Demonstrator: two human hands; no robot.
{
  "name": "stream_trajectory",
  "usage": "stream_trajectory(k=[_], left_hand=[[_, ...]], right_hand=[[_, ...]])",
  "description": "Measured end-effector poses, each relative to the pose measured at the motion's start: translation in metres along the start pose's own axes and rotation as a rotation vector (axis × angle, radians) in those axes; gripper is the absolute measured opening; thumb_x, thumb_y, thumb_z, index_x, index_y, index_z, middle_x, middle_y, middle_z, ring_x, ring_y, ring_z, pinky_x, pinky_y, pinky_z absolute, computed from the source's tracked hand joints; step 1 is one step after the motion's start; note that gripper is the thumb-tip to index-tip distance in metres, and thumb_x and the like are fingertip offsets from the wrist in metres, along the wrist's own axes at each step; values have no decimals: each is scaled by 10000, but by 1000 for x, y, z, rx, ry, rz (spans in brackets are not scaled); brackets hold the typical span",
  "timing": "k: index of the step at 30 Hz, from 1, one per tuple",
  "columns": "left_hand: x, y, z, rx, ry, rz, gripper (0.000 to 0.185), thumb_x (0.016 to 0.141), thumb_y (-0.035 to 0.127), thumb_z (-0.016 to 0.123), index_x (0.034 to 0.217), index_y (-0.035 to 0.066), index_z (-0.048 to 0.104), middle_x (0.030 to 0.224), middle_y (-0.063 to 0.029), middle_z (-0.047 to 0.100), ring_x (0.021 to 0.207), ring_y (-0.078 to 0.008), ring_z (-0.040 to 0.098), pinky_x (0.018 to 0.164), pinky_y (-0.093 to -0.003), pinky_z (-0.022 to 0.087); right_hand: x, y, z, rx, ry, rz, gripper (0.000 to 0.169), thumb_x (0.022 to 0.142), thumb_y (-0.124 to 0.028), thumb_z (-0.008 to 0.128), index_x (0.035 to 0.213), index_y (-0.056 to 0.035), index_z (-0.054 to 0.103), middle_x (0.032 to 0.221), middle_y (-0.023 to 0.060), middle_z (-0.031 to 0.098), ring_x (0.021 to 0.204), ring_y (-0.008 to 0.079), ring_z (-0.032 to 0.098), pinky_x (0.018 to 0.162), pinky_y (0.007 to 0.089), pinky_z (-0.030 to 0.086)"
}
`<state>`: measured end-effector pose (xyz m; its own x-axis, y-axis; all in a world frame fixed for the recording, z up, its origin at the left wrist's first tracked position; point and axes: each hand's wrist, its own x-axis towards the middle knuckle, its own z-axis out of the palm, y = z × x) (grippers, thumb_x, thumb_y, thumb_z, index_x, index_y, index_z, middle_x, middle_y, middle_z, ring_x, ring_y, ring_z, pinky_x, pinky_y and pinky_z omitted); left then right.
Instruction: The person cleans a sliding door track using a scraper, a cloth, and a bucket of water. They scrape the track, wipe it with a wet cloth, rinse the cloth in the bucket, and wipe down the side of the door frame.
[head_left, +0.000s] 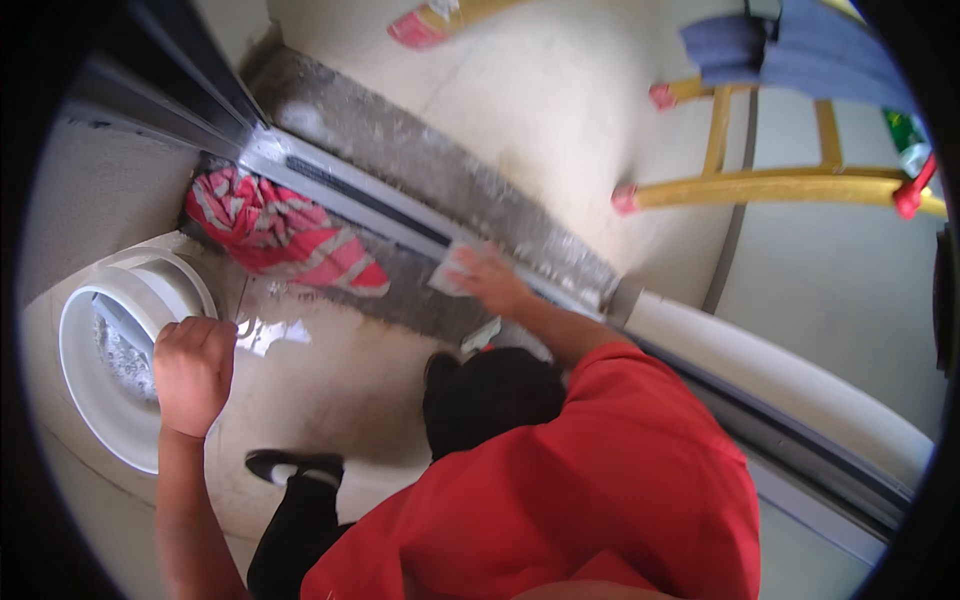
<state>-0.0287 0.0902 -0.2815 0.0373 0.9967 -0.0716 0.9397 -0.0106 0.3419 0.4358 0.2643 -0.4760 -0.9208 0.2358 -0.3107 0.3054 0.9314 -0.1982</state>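
My left hand (195, 375) is curled into a fist over the right rim of a white plastic bucket (82, 405). A small curved piece shows beside its fingers; what the fist grips is not clear. Foamy water and a flat bluish-grey piece (120, 319) are inside the bucket. My right hand (487, 277) presses a pale cloth or pad (448, 274) against the metal sliding-door track (367, 206). A red and grey striped cloth (285, 232) lies crumpled along the near side of the track, at its left end.
Beyond the track are a rough grey sill strip (420, 150) and a yellow ladder (772, 186) with red feet. Dark door frames (180, 75) stand at the upper left. A puddle (274, 334) lies on the tiles near the bucket. A small pale object (481, 336) is beside my knee.
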Motion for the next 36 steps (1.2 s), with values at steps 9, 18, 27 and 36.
stream_trajectory(k=[9,18,27,36], left_hand=[[-1,2,3,94,-169,-9,90,852,88,608,923,57,654,869,-94,662,798,-285,624,729,-387,465],[5,1,10,292,-237,117,101,879,113,580,928,74,659,851,-79,655,796,-268,621,731,-391,471],[0,-6,13,350,-285,106,77,892,104,571,923,83,639,879,-38,660,819,-234,628,724,-368,469],[3,-7,17,383,-283,108,87,903,119,562,938,92,637,859,-40,646,807,-234,620,717,-369,468]], right_hand=[[-76,-44,-26,439,380,697,566,737,62,492,1274,-108,540,1301,117,543,1250,304,475,1111,495,277],[-4,-48,27,321,640,683,580,747,11,505,1320,-77,483,1422,161,404,1357,379,315,1136,505,219],[-256,24,141,-41,-334,1531,661,912,-87,395,1466,80,75,1527,300,75,1402,464,162,1136,472,238],[-148,19,69,149,-200,1406,553,864,-174,485,1326,109,377,1237,312,514,1194,445,486,981,466,436]])
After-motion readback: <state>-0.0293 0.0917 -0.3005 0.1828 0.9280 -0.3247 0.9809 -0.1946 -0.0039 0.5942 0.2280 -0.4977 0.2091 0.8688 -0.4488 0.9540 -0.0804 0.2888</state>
